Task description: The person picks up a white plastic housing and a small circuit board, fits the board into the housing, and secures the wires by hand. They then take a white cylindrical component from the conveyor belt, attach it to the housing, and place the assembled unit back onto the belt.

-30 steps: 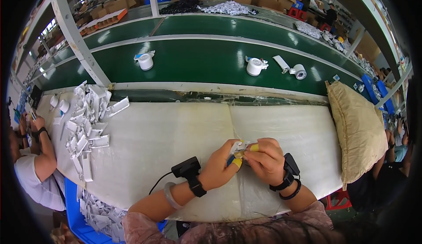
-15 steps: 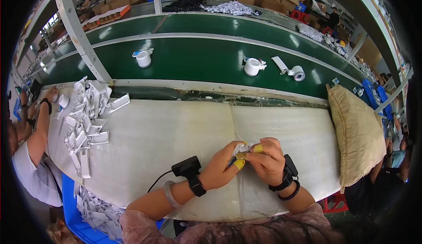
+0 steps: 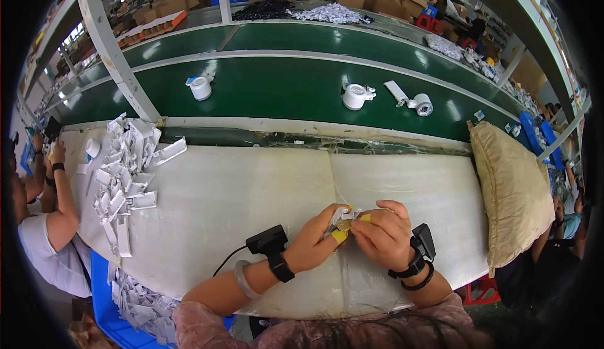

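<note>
Over the middle of the padded table, my left hand is closed around a small white plastic part, thumb and fingers pinching it. My right hand meets it from the other side, its thumb and forefinger pressed together at the part's edge. Yellow wrapping covers some fingertips on both hands. Fingers hide most of the part, so its exact kind does not show. A small yellowish patch shows between the fingertips; I cannot make out what it is.
White plastic pieces lie heaped on the table's left, above a blue bin of similar pieces. White round devices stand on the green conveyor ahead. A beige sack-like cushion leans at right. A co-worker sits at left.
My right hand has turned slightly and its upper fingers have lifted, while my left hand stays nearly still. The devices on the conveyor have shifted a little left. The co-worker's hand has drawn back.
</note>
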The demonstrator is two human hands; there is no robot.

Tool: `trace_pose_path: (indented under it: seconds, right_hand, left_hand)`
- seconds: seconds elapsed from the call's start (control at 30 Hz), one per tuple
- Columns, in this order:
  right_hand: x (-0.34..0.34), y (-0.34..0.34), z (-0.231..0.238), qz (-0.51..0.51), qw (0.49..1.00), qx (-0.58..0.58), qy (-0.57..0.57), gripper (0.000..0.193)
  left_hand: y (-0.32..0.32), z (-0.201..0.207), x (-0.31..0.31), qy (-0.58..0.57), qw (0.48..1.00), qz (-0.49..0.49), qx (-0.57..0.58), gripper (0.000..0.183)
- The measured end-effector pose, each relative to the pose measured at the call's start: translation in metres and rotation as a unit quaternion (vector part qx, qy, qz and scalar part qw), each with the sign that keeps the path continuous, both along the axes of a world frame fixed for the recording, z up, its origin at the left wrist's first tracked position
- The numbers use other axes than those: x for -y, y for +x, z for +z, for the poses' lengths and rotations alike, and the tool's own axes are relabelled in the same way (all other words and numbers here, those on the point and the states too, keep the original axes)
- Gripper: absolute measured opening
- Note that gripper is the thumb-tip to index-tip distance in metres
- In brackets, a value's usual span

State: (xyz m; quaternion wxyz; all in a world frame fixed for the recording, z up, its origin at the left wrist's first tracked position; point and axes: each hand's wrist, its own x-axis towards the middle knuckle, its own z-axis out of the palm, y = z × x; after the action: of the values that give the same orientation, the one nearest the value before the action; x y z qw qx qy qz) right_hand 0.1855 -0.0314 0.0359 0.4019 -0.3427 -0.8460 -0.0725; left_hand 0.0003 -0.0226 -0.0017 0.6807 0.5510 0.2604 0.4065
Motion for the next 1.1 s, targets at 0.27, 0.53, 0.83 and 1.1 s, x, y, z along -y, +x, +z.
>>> trace_pose_path:
  seconds: [0.27, 0.53, 0.83, 1.1]
  right_hand:
    - [-0.0017, 0.0015, -0.0056, 0.011, 1.0, -0.01, 0.004, 0.024]
    - [-0.0029, 0.0045, -0.0068, 0.028, 0.999, -0.007, -0.013, 0.024]
    - [-0.0026, 0.0043, -0.0078, 0.028, 0.999, -0.015, -0.013, 0.023]
    - [-0.0036, 0.0028, -0.0079, 0.029, 0.999, -0.024, -0.014, 0.025]
  left_hand:
    - [-0.0016, 0.0043, 0.0002, 0.002, 1.0, 0.003, -0.018, 0.038]
    - [-0.0007, 0.0025, 0.0011, 0.028, 1.0, 0.008, -0.013, 0.034]
    - [0.0005, 0.0019, 0.0016, 0.023, 1.0, 0.012, -0.011, 0.036]
    - [-0.0013, 0.0029, 0.002, 0.007, 1.0, 0.009, 0.0, 0.036]
